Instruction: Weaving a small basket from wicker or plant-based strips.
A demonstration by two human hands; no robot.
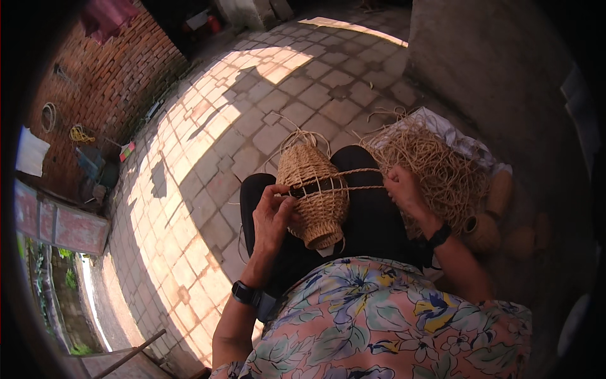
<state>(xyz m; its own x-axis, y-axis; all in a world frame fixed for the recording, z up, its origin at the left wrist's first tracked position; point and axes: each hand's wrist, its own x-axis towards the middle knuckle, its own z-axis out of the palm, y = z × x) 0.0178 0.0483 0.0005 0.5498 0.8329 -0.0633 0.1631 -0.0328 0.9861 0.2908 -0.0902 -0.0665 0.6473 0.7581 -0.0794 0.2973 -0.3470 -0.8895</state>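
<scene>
One lap basket (324,206), two taut cords (361,170)

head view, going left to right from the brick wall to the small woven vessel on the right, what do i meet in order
White cloth → yellow cord bundle → left hand → woven basket → right hand → small woven vessel.

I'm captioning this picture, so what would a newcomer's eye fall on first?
Probably the vase-shaped woven basket on the person's lap, the left hand at its open middle, the right hand holding two strands running from it. Next, the big tangled heap of cord on the right, then the bright sunlit paving curving down the left.
</scene>
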